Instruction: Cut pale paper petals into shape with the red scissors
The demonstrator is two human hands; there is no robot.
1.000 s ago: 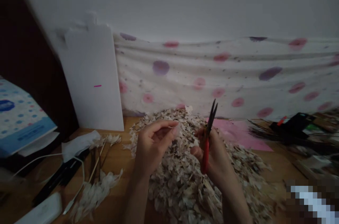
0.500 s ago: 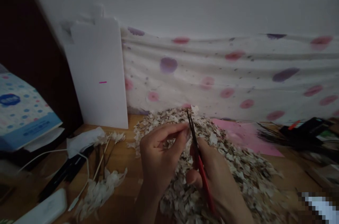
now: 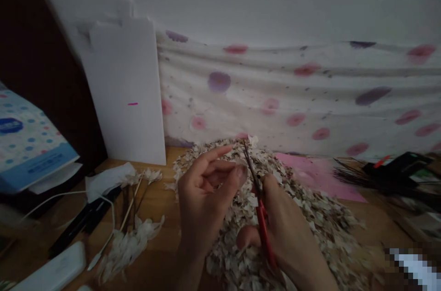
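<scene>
Red-handled scissors [image 3: 262,224] are in my right hand [image 3: 289,231], their dark blades pointing away from me, slightly apart. My left hand [image 3: 205,194] is just left of the blades. Its thumb and a finger pinch a small, thin, pale petal-like piece [image 3: 243,174], while the index finger is raised. Below both hands spreads a large heap of pale, dry petal-like flakes [image 3: 324,217]. The blades appear apart from the pinched piece.
A white panel [image 3: 129,80] and a flowered cloth [image 3: 262,84] stand at the back. On the left are white petal flowers [image 3: 132,243], a white cable [image 3: 113,217], a white device [image 3: 57,270] and a blue dotted package [image 3: 31,139]. Pink paper [image 3: 317,178] and dark wires [image 3: 351,174] lie right.
My left index finger has lifted off the pinch. The scissor handles have spread a little as my right thumb moved left. The view has shifted slightly.
</scene>
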